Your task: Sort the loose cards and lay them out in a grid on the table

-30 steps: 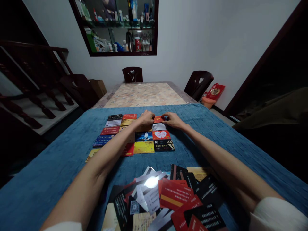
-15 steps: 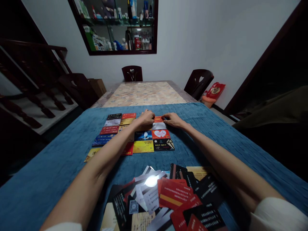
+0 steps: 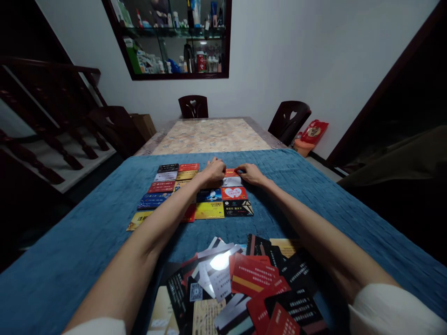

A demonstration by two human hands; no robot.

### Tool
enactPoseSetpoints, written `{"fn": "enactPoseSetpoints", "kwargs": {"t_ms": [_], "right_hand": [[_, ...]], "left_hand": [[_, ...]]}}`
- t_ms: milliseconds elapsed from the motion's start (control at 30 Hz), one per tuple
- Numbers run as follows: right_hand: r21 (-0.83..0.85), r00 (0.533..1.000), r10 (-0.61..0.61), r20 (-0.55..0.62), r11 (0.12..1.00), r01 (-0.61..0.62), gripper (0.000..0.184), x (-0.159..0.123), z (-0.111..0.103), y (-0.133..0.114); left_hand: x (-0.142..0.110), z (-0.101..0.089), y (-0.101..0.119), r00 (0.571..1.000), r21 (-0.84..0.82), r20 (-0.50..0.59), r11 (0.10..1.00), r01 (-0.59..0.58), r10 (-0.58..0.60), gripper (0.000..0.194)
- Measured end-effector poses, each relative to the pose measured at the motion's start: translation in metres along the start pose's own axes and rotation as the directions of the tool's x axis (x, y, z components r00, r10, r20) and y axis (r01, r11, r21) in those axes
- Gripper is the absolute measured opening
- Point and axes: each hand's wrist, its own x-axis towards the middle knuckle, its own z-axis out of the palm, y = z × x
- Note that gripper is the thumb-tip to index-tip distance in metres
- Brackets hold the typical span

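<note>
At the far right corner of a grid of plastic cards, an orange-red card (image 3: 229, 172) lies between my two hands. The closed fingers of my left hand (image 3: 214, 170) are at its left edge. My right hand (image 3: 253, 174) has its fingertips pinched together at the right edge. Just nearer lies a silver-white card (image 3: 232, 182), then a red card with a white heart (image 3: 233, 193) and a black VIP card (image 3: 238, 208). A yellow card (image 3: 209, 210) and a blue card (image 3: 212, 195) sit to their left. My left forearm hides part of the grid.
A loose, overlapping heap of cards (image 3: 254, 274) lies close to me, between my forearms. Blue cloth (image 3: 91, 223) covers the near part of the table (image 3: 209, 135). Dark wooden chairs (image 3: 289, 122) stand around it. A glass-shelved cabinet (image 3: 174, 32) is set in the wall.
The view has shifted slightly. Both hands stay at the orange-red card, with only small finger movement; the other cards have not visibly been rearranged.
</note>
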Motion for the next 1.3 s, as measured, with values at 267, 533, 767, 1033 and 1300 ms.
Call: {"fn": "enactPoseSetpoints", "kwargs": {"t_ms": [267,533,767,1033,1300], "right_hand": [[0.084,0.999,0.037,-0.035,0.996,-0.033,0.027,-0.005,-0.002,0.0],[0.216,0.987,0.064,-0.147,0.976,-0.031,0.046,-0.027,-0.013,-0.005],[0.258,0.973,-0.081,-0.218,0.956,0.138,0.036,-0.053,-0.027,-0.041],[0.343,0.943,-0.273,-0.189,0.881,0.324,0.028,-0.091,-0.03,-0.12],[0.262,0.852,-0.523,0.021,0.826,0.5,0.02,-0.132,-0.024,-0.2]], "left_hand": [[-0.046,-0.017,0.007,0.988,-0.011,-0.135,0.997,-0.078,0.076,0.034],[-0.128,-0.029,-0.002,0.951,-0.029,-0.263,0.984,-0.176,0.163,0.028],[-0.201,-0.034,-0.012,0.945,-0.047,-0.312,0.992,-0.121,0.1,0.028],[-0.267,-0.032,-0.015,0.943,-0.048,-0.32,0.996,0.077,-0.088,0.021],[-0.304,-0.036,0.001,0.946,0.164,-0.238,0.951,0.262,-0.22,0.022]]}}
